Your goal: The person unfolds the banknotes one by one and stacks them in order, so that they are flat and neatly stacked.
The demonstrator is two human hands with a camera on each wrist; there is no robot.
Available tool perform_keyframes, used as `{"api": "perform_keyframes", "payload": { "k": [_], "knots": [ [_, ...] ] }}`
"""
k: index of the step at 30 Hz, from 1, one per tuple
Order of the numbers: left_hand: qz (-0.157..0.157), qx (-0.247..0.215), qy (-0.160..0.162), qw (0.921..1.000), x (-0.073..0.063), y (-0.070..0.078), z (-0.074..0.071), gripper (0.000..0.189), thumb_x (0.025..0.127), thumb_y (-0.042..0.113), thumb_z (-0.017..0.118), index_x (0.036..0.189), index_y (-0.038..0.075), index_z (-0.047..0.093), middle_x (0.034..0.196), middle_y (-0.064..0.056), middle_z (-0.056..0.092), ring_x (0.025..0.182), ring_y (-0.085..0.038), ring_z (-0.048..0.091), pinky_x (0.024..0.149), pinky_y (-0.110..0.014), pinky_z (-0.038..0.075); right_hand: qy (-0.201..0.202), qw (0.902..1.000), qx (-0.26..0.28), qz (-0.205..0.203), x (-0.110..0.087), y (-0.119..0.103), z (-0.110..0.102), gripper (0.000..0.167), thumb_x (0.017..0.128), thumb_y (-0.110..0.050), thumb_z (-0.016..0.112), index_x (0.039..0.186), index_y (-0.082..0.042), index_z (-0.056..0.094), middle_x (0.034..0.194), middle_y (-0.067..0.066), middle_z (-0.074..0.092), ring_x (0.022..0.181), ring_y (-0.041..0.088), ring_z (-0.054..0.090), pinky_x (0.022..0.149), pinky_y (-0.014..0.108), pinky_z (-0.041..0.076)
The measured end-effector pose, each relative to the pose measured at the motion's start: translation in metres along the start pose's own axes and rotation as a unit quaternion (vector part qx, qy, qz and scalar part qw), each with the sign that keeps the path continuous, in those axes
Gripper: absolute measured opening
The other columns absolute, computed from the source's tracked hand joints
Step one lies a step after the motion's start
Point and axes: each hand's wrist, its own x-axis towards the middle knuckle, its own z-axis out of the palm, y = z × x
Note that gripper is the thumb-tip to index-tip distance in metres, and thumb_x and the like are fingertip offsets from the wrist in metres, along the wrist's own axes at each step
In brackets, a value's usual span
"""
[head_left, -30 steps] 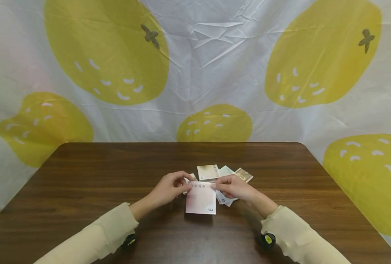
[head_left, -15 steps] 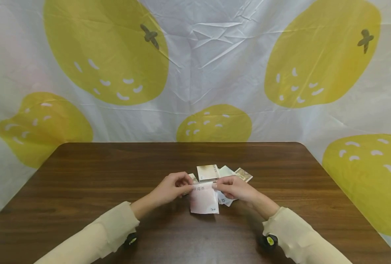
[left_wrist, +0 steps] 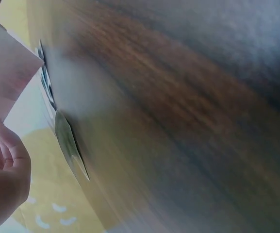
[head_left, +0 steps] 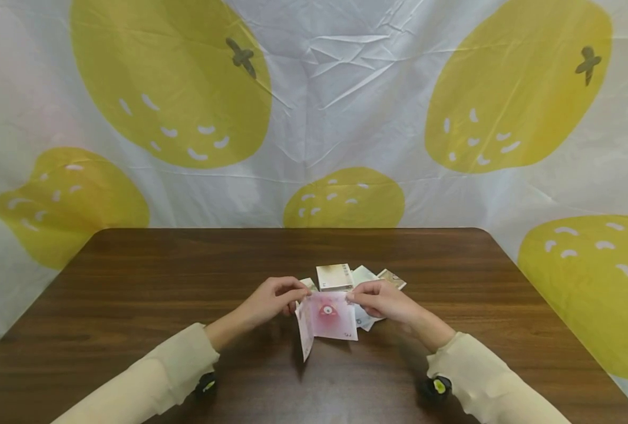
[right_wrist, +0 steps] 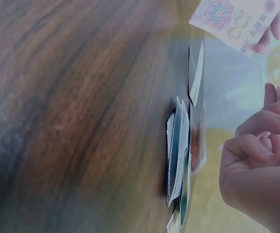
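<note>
White cloth (head_left: 346, 123), printed with large yellow fruit, is hung behind the brown bench (head_left: 134, 282). At the left, a cream sleeve (head_left: 134, 380) is worn, and a dark device (head_left: 206, 383) is fixed under its cuff. The left hand (head_left: 271, 302) is extended inward, and by its grip the upper left edge of the pink note (head_left: 334, 321) is pinched. Behind those fingers, a small note (head_left: 308, 284) is partly hidden. The pink note is held between both hands, above the bench, folded in a V: its left flap is angled toward the wearer, while a round red print is shown on the right half. "100" can be read on the flap in the right wrist view. Just behind, a beige note (head_left: 334, 277) is laid flat. Beside it, pale notes (head_left: 364, 274) are spread, overlapping. By the right hand (head_left: 385, 303), the upper right corner is pinched in a like grip. A brown note (head_left: 395, 278) is partly covered beyond it. Rightmost, another cream cuff (head_left: 452, 356) is seen.
</note>
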Motion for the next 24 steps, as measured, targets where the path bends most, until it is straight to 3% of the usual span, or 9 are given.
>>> {"api": "perform_keyframes", "payload": {
  "k": [3, 8, 15, 24],
  "knots": [
    [-0.001, 0.014, -0.004, 0.9999, -0.001, 0.0, -0.002, 0.022, 0.088, 0.014, 0.054, 0.097, -0.004, 0.062, 0.072, -0.004, 0.056, 0.06, -0.016, 0.048, 0.053, -0.029, 0.044, 0.001, 1.0, -0.004, 0.001, -0.001, -0.001, -0.002, 0.019, 0.085, -0.02, 0.059, 0.081, -0.001, 0.06, 0.048, -0.006, 0.03, 0.042, 0.006, 0.027, 0.042, 0.019, 0.022],
    [0.011, 0.028, -0.025, 0.9992, -0.003, -0.001, -0.006, 0.022, 0.087, 0.012, 0.055, 0.101, -0.003, 0.062, 0.091, -0.01, 0.061, 0.064, -0.012, 0.05, 0.053, -0.032, 0.045, -0.006, 0.9998, -0.014, -0.009, -0.004, 0.0, -0.005, 0.022, 0.085, -0.019, 0.058, 0.083, 0.002, 0.059, 0.049, -0.004, 0.031, 0.043, 0.006, 0.027, 0.042, 0.019, 0.022],
    [0.026, 0.036, -0.046, 0.998, -0.005, -0.004, -0.01, 0.021, 0.083, 0.003, 0.057, 0.102, -0.004, 0.062, 0.075, -0.006, 0.057, 0.06, -0.01, 0.048, 0.049, -0.032, 0.043, -0.002, 0.9997, -0.021, -0.013, -0.009, 0.003, -0.013, 0.019, 0.085, -0.019, 0.059, 0.082, 0.0, 0.061, 0.047, -0.005, 0.031, 0.042, 0.006, 0.027, 0.042, 0.019, 0.022],
    [-0.005, 0.034, -0.017, 0.9992, -0.008, -0.009, -0.011, 0.017, 0.081, 0.002, 0.058, 0.098, -0.002, 0.064, 0.076, -0.006, 0.059, 0.058, -0.014, 0.048, 0.048, -0.03, 0.041, -0.005, 0.9991, -0.037, -0.019, -0.015, 0.008, -0.021, 0.018, 0.086, -0.02, 0.057, 0.08, -0.002, 0.06, 0.047, -0.005, 0.033, 0.041, 0.006, 0.029, 0.041, 0.019, 0.023]
  ]
}}
